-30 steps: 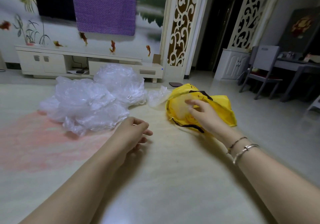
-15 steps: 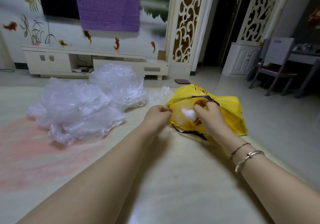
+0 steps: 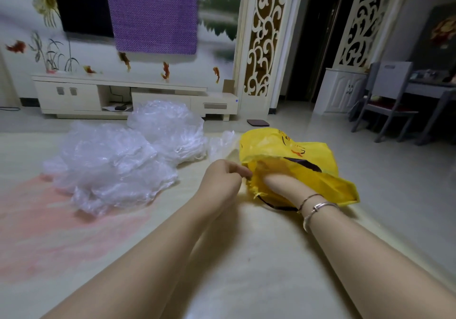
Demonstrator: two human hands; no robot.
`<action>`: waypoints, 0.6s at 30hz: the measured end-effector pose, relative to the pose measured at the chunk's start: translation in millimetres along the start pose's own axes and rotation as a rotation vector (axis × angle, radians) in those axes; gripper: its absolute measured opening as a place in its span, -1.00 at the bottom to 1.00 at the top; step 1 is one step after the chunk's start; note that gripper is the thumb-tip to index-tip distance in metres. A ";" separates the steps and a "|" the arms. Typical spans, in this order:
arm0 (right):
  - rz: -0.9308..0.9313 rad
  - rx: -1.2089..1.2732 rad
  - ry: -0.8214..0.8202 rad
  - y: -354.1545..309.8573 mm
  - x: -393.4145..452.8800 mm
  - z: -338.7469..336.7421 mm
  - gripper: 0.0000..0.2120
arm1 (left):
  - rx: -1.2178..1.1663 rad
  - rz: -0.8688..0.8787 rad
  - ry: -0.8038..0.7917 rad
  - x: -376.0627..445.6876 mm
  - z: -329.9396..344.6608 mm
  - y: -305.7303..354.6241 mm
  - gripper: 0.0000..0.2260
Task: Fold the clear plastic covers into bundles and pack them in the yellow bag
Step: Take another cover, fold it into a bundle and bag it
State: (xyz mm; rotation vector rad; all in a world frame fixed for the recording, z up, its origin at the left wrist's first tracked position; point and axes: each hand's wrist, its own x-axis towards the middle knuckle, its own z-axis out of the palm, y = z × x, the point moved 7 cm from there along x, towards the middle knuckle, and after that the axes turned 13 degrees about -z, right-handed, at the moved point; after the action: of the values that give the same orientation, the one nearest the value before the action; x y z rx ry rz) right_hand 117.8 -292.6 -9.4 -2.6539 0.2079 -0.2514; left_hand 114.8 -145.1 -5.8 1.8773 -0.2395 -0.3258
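Observation:
The yellow bag lies on the pale mat with its mouth facing me. My left hand pinches the bag's left rim and holds the mouth apart. My right hand is pushed inside the bag; its fingers are hidden by the yellow plastic, so whatever it holds cannot be seen. A big heap of crumpled clear plastic covers sits to the left, with a second mound behind it. One small clear cover lies just beside the bag's far left edge.
The mat has a pink patch at the left. A white TV cabinet runs along the back wall. A small dark flat object lies on the floor behind the bag. A grey chair and desk stand at the right.
My left hand came across from the clear heap to the bag's rim and took hold of it. My right hand, which held a white bundle at the mouth, has gone deep into the bag.

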 end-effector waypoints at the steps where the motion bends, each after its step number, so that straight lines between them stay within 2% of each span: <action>1: -0.029 -0.049 0.023 -0.7 5.0 -2.1 -0.73 | -0.010 0.006 -0.022 -1.4 -1.1 1.9 -0.62; 3: -0.043 -0.046 0.022 4.1 10.5 -3.7 -0.69 | -0.007 0.008 -0.053 -5.3 -3.1 1.9 -0.63; 7: -0.018 -0.100 -0.086 -6.3 1.6 -3.8 -0.67 | 0.006 -0.019 -0.098 -6.8 -4.8 -8.3 -0.62; 10: -0.058 -0.139 -0.094 -10.1 -24.0 -8.5 -0.70 | 0.007 -0.020 -0.124 -13.1 -3.4 -9.1 -0.58; 14: -0.174 -0.227 0.012 -19.6 -62.5 -19.5 -0.62 | -0.034 0.008 -0.124 -27.9 -15.7 -12.0 -0.60; 18: -0.287 -0.257 0.165 -53.0 -83.8 -28.0 -0.81 | -0.082 0.001 -0.031 -43.9 -49.2 -25.5 -0.66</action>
State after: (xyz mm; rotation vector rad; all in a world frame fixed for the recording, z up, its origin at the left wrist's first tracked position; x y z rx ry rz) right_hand 35.9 -242.2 27.7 -2.9161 -0.0988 -0.5720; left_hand 90.4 -78.9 -10.4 1.7927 -0.2448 -0.3591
